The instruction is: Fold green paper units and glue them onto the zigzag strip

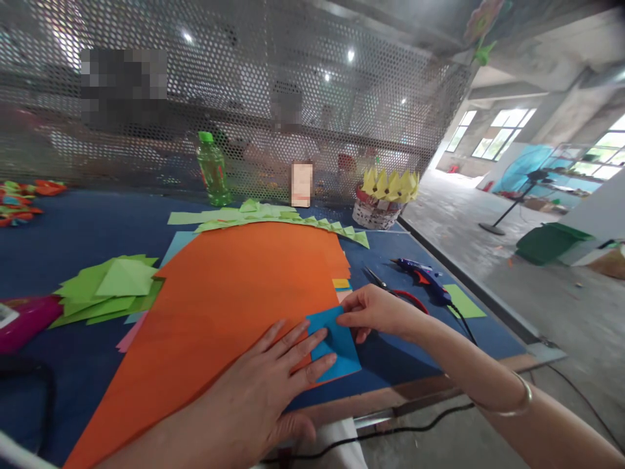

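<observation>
A large orange paper sheet (234, 280) covers the middle of the blue table. On its near right corner lies a small blue paper square (342, 345). My left hand (278, 365) rests flat with fingers spread, its fingertips on the left part of the blue square and its palm over the orange sheet. My right hand (366, 309) pinches the upper right edge of the blue square between thumb and fingers. Just behind that hand are scissors (410, 299) with red handles, partly hidden by it.
A blue glue gun (424, 277) with a cord lies at right, near a green paper square (466, 303). Green sheets (107, 290) are stacked at left. Folded green strips (273, 215), a green bottle (213, 170) and a basket (375, 212) with yellow folded paper stand along the mesh panel.
</observation>
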